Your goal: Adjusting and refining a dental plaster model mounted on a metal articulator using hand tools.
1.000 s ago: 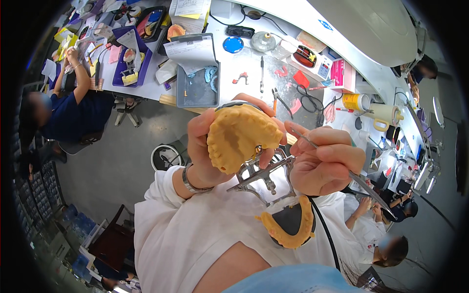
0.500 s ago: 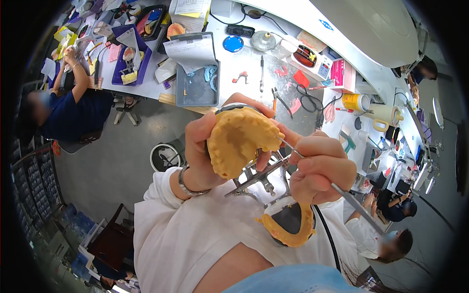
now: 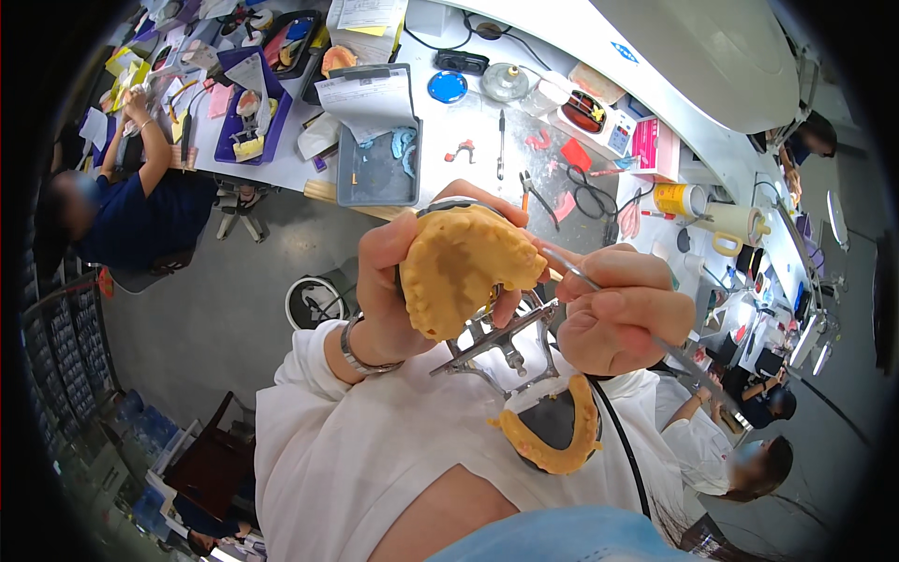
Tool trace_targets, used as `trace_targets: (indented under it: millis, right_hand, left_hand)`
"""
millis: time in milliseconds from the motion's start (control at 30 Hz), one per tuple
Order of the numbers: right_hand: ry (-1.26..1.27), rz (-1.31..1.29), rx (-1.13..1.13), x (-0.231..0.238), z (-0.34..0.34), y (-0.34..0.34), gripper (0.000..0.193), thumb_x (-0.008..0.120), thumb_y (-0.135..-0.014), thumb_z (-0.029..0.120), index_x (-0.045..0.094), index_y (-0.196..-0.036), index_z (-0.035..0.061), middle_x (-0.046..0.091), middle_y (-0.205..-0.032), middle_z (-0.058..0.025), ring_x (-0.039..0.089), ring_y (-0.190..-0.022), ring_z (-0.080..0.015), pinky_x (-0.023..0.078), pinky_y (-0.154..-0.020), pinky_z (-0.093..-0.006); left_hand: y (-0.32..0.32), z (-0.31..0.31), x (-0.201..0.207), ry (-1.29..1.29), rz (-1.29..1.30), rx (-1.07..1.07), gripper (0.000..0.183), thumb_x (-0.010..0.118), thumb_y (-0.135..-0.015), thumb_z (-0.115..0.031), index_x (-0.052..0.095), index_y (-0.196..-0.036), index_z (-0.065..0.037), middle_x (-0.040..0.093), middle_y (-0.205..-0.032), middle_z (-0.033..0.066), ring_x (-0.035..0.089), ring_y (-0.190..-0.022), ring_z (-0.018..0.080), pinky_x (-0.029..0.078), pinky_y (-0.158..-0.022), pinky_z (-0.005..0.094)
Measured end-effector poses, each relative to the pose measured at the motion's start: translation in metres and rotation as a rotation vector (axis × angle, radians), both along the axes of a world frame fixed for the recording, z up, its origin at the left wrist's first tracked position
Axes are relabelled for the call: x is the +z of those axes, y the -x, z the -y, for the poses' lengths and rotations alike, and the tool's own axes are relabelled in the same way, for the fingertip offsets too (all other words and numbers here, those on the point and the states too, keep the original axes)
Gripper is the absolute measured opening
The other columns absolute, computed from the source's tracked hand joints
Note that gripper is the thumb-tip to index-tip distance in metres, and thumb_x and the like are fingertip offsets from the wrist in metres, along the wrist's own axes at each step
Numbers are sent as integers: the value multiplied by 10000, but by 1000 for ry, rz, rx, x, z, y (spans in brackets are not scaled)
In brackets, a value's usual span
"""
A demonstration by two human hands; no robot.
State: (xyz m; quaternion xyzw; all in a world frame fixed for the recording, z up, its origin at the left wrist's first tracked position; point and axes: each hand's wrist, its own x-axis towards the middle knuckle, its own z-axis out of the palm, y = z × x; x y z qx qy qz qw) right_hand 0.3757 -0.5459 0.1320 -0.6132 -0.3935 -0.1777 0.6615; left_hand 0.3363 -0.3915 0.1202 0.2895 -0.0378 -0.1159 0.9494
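Note:
My left hand [image 3: 386,272] is closed round a yellow plaster dental cast [image 3: 459,258], an upper arch with a darker patch in its middle. The cast is fixed to a metal articulator [image 3: 501,342], whose frame hangs open below it. A second, horseshoe-shaped lower cast [image 3: 552,436] sits on the articulator's other arm, against my white clothing. My right hand [image 3: 629,309] grips a thin metal dental hand tool [image 3: 688,365]. Its bent tip is beside the teeth on the cast's right side; whether it touches cannot be made out.
Beyond my hands, the white bench holds a grey tray [image 3: 379,173] with blue pieces and paper, pliers [image 3: 538,197], a pen [image 3: 501,145], a blue lid [image 3: 447,87] and a glass burner [image 3: 506,81]. A purple tray [image 3: 253,108] lies left, near a co-worker [image 3: 131,206].
My right hand has shifted slightly right and turned, drawing the tool's tip back a little from the cast. My left hand and the cast have barely moved.

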Motion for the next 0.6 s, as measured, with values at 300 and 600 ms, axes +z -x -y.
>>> trace_targets:
  millis: [300, 600]
  right_hand:
    - [174, 93, 17, 2, 4, -3, 377, 355, -933, 351, 429, -807, 3, 529, -704, -142, 477, -440, -101, 488, -456, -244]
    - [11, 99, -146, -10, -8, 0, 346, 399, -926, 309, 465, -820, -13, 526, -752, -147, 474, -466, -128, 461, -452, -259]
  left_hand:
    - [3, -2, -5, -13, 19, -1, 606, 238, -877, -513, 379, -1123, 23, 523, -1017, 193, 546, -581, 249, 448, -512, 301]
    - [0, -2, -1, -3, -64, -28, 649, 248, -835, -550, 397, -1126, 10, 584, -936, 191, 566, -582, 248, 459, -525, 309]
